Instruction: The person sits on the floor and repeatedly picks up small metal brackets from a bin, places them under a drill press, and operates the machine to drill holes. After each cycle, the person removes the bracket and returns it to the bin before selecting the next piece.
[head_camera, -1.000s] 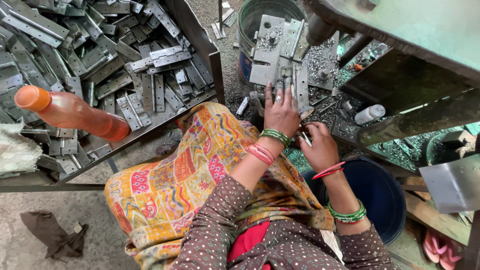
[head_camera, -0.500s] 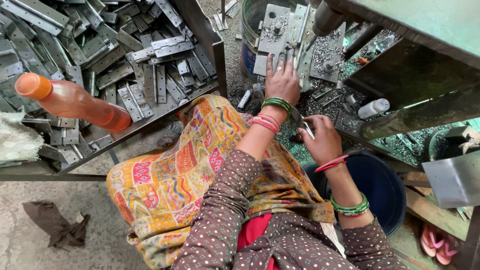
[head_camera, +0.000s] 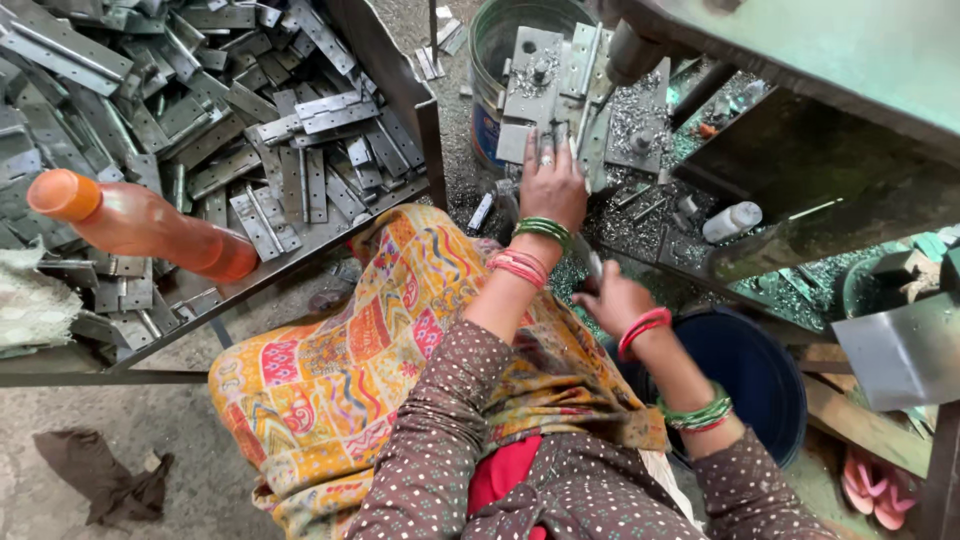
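steel hinge plate (head_camera: 533, 92) lies on the press fixture (head_camera: 560, 60) above the bucket (head_camera: 500, 40) — keep the left hand (head_camera: 551, 185) flat, fingers spread on its edge, while the right hand (head_camera: 612, 297) — closed around a thin tool (head_camera: 594, 263) — stays clear.

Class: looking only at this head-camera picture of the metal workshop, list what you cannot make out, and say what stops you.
- Left hand: fingertips on the metal plate; any grip is unclear.
- Right hand: holds a thin object, too small to identify.
- Blue bucket: contents hidden by the forearm.
- Orange bottle: blurred.
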